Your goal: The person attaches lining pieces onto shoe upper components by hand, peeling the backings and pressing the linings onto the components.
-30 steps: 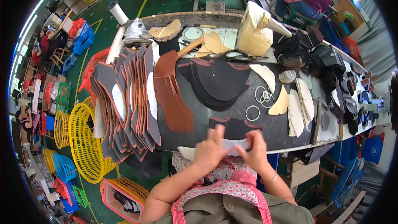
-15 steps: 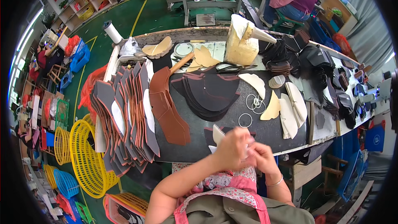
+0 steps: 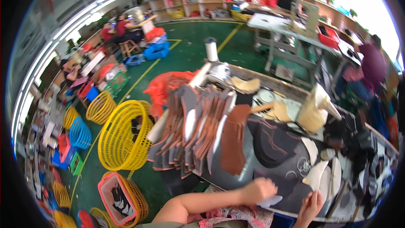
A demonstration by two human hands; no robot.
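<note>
My left hand is closed and slightly blurred at the table's front edge, over a dark cut piece. A pale grey-white piece shows just beside its fingers; whether the hand holds it I cannot make out. Farther right, my right hand has its thumb and fingers pressed together, close to the lower tip of a cream piece. Anything between those fingers is too small to name. Beyond the hands lie a stack of black curved pieces and a brown leather piece.
Many grey pieces with orange-brown edges stand bundled on the table's left. A wooden-handled tool, a cream block-like stand and thread loops lie around. Yellow baskets and a pink-rimmed basket stand on the green floor.
My view has swung left and up. My hands, together before with a toothed white piece by them, are now apart, the right one farther right.
</note>
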